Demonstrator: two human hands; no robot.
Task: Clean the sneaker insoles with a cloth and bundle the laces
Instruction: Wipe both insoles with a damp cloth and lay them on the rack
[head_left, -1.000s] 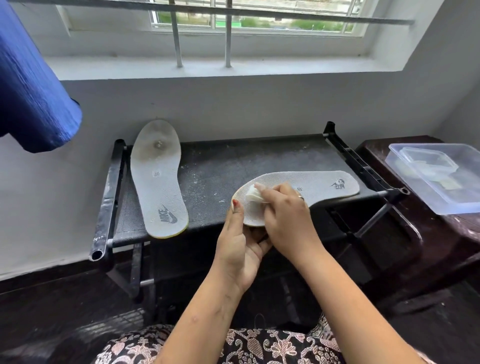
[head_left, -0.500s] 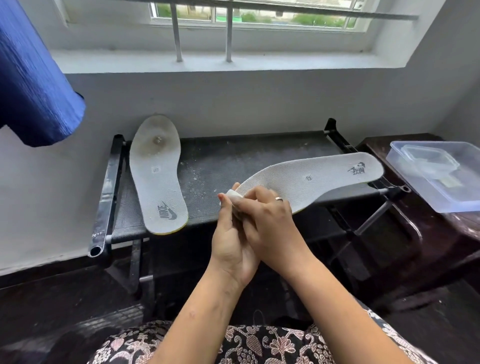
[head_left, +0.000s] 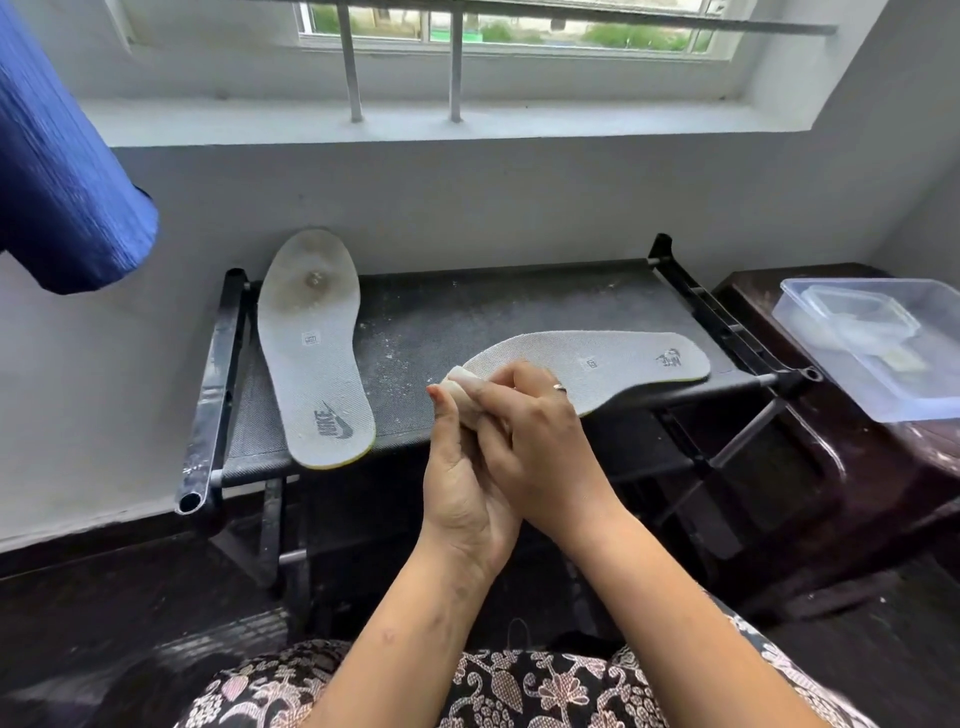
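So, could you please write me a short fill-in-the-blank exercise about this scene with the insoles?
The untouched insole on the black rack is printed with the word ____. The right hand presses a ____ cloth on the other insole, which the left hand holds. The clear plastic container stands to the rack's ____.
Missing: Nike; white; right.

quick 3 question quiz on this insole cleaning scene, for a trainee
1. True or false: both insoles are being held in the hands.
2. The clear container stands: A) on the floor, B) on the dark table at the right, C) on the windowsill.
3. What does the right hand hold against the held insole?

Key
1. False: the Nike insole lies untouched on the black rack.
2. B
3. The white cloth.
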